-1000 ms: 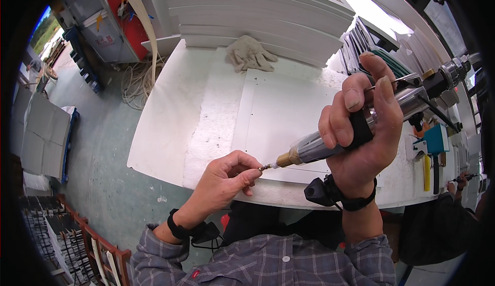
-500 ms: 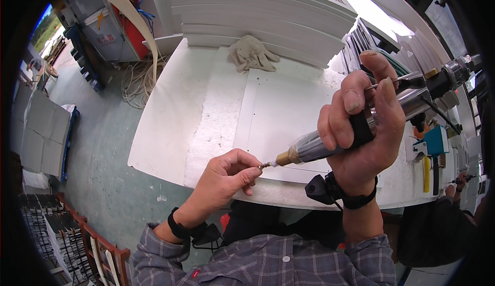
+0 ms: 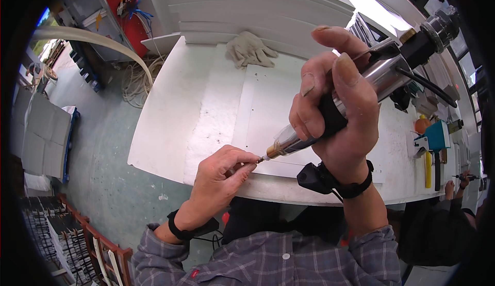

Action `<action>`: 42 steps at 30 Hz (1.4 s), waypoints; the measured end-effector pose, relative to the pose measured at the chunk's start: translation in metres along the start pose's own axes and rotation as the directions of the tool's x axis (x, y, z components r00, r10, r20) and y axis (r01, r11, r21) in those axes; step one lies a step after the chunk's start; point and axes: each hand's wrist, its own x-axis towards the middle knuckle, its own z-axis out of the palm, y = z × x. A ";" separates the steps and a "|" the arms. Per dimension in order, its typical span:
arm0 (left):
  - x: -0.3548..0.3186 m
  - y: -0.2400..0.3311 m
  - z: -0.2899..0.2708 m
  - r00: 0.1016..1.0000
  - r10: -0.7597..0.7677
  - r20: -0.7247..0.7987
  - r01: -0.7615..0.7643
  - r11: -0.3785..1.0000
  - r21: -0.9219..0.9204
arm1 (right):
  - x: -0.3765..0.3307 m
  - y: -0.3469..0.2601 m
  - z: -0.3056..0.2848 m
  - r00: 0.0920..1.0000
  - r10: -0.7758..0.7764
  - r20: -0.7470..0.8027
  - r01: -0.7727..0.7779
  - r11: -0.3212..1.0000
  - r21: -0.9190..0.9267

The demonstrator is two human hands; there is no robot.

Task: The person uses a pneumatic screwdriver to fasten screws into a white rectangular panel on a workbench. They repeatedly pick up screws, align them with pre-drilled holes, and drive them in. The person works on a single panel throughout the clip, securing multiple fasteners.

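My right hand wraps round a silver power screwdriver, which slants down to the left. Its brass-coloured nose points at my left hand. Thumb and forefinger of that hand pinch a small screw at the driver's tip; the fingers cover most of it. Both hands are above the near edge of a flat white panel with small dark holes along its left side. The panel lies on a white-topped table.
A stack of white panels stands at the table's back, with a crumpled work glove before it. A teal tool and a yellow-handled one lie at right. Another person works at far right. A pale hose arches at left.
My right hand and the screwdriver have shifted left and a little up. My left hand has risen slightly, still pinching at the tip. The pale hose at left has swung to the left.
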 end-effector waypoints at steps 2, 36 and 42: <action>0.002 -0.002 -0.004 0.997 0.078 0.006 -0.078 0.987 0.140 | 0.002 0.006 0.006 1.000 0.025 0.004 -0.026 1.000 0.017; 0.002 -0.020 -0.009 0.915 0.391 0.097 -0.384 0.776 0.501 | 0.004 0.044 0.025 0.980 0.030 0.197 -0.015 0.997 -0.077; 0.001 -0.019 -0.013 0.922 0.369 0.117 -0.378 0.792 0.480 | -0.004 0.048 0.024 0.983 0.019 0.184 -0.007 0.998 -0.066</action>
